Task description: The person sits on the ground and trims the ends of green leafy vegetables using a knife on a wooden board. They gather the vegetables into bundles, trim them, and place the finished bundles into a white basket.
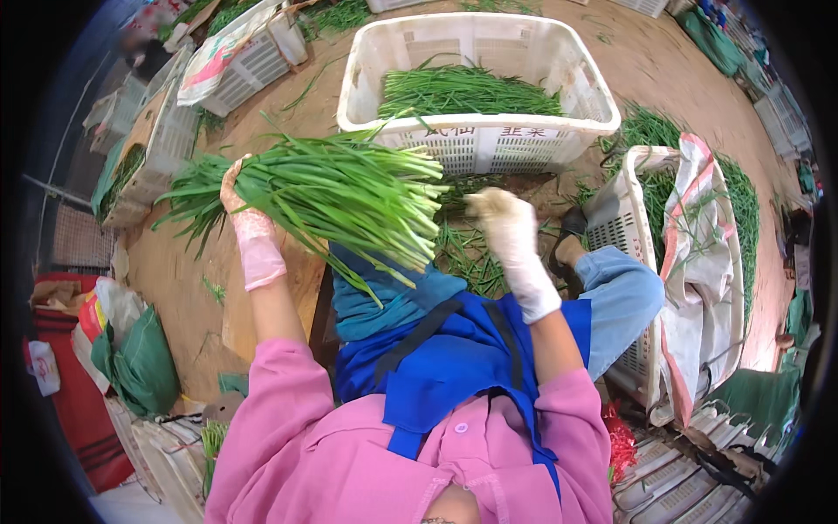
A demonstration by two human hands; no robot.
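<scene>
My left hand [245,206], in a thin translucent glove, grips a thick bundle of garlic chives [353,190] around its leafy part. The pale cut stem ends [429,196] point right, and the leaf tips hang out to the left. My right hand [501,213], in a whitish glove, is raised just right of the stem ends, apart from them. Motion blurs its curled fingers, so whether something small is pinched there is unclear. Beyond both hands stands a white plastic crate [481,121] with more garlic chives [468,92] lying inside. Dark printed writing marks its front wall.
To my right, a white crate [622,229] holds greens under a draped woven sack [697,262]. Loose leaves [468,255] litter the floor between my legs. A wooden board [268,295] lies at left, near a green bag [141,360]. More crates [255,62] stand at upper left.
</scene>
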